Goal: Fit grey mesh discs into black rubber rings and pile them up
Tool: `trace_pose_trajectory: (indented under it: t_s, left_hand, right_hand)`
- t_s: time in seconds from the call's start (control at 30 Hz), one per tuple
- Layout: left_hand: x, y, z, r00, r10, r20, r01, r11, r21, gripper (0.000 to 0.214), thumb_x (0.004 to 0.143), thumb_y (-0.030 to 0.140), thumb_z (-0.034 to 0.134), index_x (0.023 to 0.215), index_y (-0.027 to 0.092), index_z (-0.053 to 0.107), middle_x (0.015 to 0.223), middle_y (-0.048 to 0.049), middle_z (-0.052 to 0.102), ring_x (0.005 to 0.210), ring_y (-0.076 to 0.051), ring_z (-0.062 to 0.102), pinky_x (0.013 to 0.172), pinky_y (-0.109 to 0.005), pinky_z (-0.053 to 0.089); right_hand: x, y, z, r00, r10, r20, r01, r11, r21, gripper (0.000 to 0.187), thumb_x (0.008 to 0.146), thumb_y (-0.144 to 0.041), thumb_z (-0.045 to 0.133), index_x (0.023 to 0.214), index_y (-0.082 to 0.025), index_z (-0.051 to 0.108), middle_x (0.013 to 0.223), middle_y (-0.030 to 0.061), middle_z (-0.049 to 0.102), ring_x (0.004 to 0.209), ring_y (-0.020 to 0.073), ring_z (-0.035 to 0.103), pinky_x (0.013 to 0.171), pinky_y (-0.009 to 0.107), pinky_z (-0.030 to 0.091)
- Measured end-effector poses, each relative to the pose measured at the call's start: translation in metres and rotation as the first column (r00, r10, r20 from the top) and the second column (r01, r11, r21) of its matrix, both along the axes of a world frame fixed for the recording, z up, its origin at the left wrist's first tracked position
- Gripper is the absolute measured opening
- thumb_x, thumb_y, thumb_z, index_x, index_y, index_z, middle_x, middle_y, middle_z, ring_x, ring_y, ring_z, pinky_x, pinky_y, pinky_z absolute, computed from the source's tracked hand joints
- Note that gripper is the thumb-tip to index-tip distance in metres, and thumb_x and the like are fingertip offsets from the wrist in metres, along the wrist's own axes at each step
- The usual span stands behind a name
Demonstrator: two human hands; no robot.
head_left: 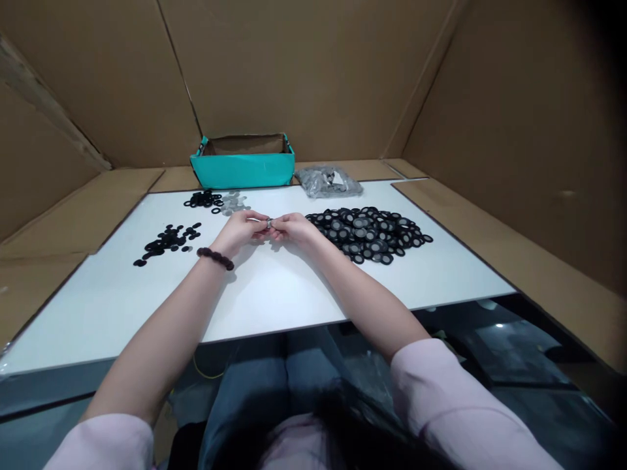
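My left hand (241, 230) and my right hand (294, 228) meet over the middle of the white board, fingertips almost touching. Between them they pinch a small greyish piece (269, 223), too small and covered to name. A dark beaded band circles my left wrist. Right beside my right hand spreads a big heap of black discs with grey centres (367, 228). Left of my left hand lie scattered small black discs (169, 240). Just beyond it are a little pile of black rings (203, 198) and a patch of clear or grey discs (234, 203).
A turquoise open box (243, 171) stands at the back edge. To its right lies a clear plastic bag of grey pieces (329, 181). Cardboard walls (304, 78) rise behind and at both sides. The white board (274, 307) ends just ahead of my lap.
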State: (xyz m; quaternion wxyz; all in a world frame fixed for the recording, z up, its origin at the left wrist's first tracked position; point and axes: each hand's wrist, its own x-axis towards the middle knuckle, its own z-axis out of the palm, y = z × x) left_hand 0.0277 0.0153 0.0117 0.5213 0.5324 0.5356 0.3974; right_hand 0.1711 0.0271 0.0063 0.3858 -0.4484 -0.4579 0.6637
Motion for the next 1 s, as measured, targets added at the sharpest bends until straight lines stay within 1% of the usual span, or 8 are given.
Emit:
trace_pose_trajectory:
  t_s: [0.1, 0.2, 0.4, 0.53, 0.67, 0.73, 0.83, 1.0]
  left_hand:
    - [0.000, 0.000, 0.001, 1.000, -0.030, -0.008, 0.031, 0.998, 0.063, 0.022, 0.066, 0.019, 0.068, 0.085, 0.011, 0.062, 0.065, -0.0049, 0.066, 0.059, -0.013, 0.062, 0.063, -0.026, 0.049]
    - [0.001, 0.003, 0.001, 0.998, -0.009, -0.069, 0.019, 0.989, 0.144, 0.018, 0.068, 0.017, 0.062, 0.085, 0.011, 0.064, 0.061, -0.0025, 0.063, 0.059, -0.013, 0.060, 0.063, -0.026, 0.048]
    - [0.001, 0.008, -0.003, 0.956, -0.009, -0.293, 0.092, 0.958, 0.272, 0.020, 0.073, 0.018, 0.051, 0.084, 0.013, 0.067, 0.059, -0.0009, 0.059, 0.053, -0.011, 0.052, 0.053, -0.023, 0.041]
    - [-0.001, 0.010, -0.005, 0.932, 0.039, -0.360, 0.076, 0.951, 0.299, 0.017, 0.070, 0.019, 0.053, 0.082, 0.012, 0.063, 0.061, -0.0019, 0.059, 0.056, -0.013, 0.054, 0.053, -0.023, 0.042]
    - [-0.004, 0.010, -0.002, 0.908, 0.005, -0.419, 0.154, 0.926, 0.345, 0.012, 0.069, 0.021, 0.054, 0.072, 0.013, 0.062, 0.060, -0.0019, 0.059, 0.056, -0.013, 0.053, 0.055, -0.024, 0.042]
    - [-0.004, 0.010, 0.000, 0.913, -0.026, -0.408, 0.182, 0.919, 0.349, 0.013, 0.069, 0.022, 0.055, 0.073, 0.013, 0.063, 0.062, -0.0026, 0.061, 0.057, -0.013, 0.054, 0.056, -0.024, 0.043]
    - [-0.004, 0.008, 0.000, 0.928, -0.054, -0.369, 0.174, 0.938, 0.300, 0.018, 0.069, 0.025, 0.057, 0.080, 0.012, 0.064, 0.066, -0.0037, 0.064, 0.059, -0.013, 0.056, 0.057, -0.024, 0.044]
    - [-0.005, 0.008, -0.004, 0.905, 0.004, -0.425, 0.125, 0.953, 0.275, 0.016, 0.068, 0.027, 0.059, 0.072, 0.013, 0.064, 0.066, -0.0051, 0.064, 0.059, -0.015, 0.056, 0.050, -0.023, 0.041]
  right_hand:
    - [0.002, -0.002, 0.002, 0.998, 0.013, -0.058, -0.018, 0.997, -0.075, 0.030, 0.087, 0.001, 0.045, 0.061, -0.005, 0.058, 0.051, 0.0037, 0.059, 0.043, 0.0053, 0.055, 0.048, 0.013, 0.050]
    - [0.004, -0.002, 0.005, 0.995, 0.060, -0.085, -0.068, 0.993, -0.098, 0.029, 0.090, -0.001, 0.041, 0.066, -0.005, 0.058, 0.058, 0.0063, 0.063, 0.050, 0.0065, 0.060, 0.055, 0.014, 0.052]
    - [0.005, -0.002, 0.005, 0.980, 0.196, 0.026, -0.193, 0.978, -0.077, 0.024, 0.090, -0.002, 0.042, 0.070, -0.005, 0.056, 0.057, 0.0075, 0.063, 0.052, 0.0109, 0.063, 0.054, 0.019, 0.053]
    - [0.006, -0.003, 0.005, 0.977, 0.200, 0.075, -0.197, 0.979, -0.049, 0.020, 0.088, -0.002, 0.047, 0.070, -0.008, 0.052, 0.056, 0.0058, 0.063, 0.050, 0.0115, 0.063, 0.053, 0.021, 0.054]
    - [0.005, -0.003, 0.003, 0.977, 0.177, 0.122, -0.176, 0.984, -0.022, 0.017, 0.087, -0.005, 0.050, 0.071, -0.010, 0.051, 0.054, 0.0051, 0.062, 0.048, 0.0119, 0.062, 0.052, 0.023, 0.054]
    - [0.004, -0.002, 0.002, 0.980, 0.143, 0.141, -0.146, 0.989, 0.013, 0.018, 0.086, -0.005, 0.052, 0.069, -0.011, 0.050, 0.052, 0.0037, 0.061, 0.046, 0.0112, 0.061, 0.051, 0.022, 0.053]
    - [0.002, -0.001, -0.001, 0.977, 0.083, 0.197, -0.108, 0.987, 0.121, 0.018, 0.084, -0.006, 0.055, 0.068, -0.013, 0.049, 0.049, 0.0004, 0.059, 0.043, 0.0094, 0.058, 0.049, 0.020, 0.051]
    - [0.001, -0.001, -0.007, 0.907, -0.034, 0.419, -0.132, 0.923, 0.362, 0.014, 0.080, -0.009, 0.055, 0.066, -0.013, 0.054, 0.048, -0.0015, 0.056, 0.043, 0.0081, 0.052, 0.048, 0.018, 0.043]
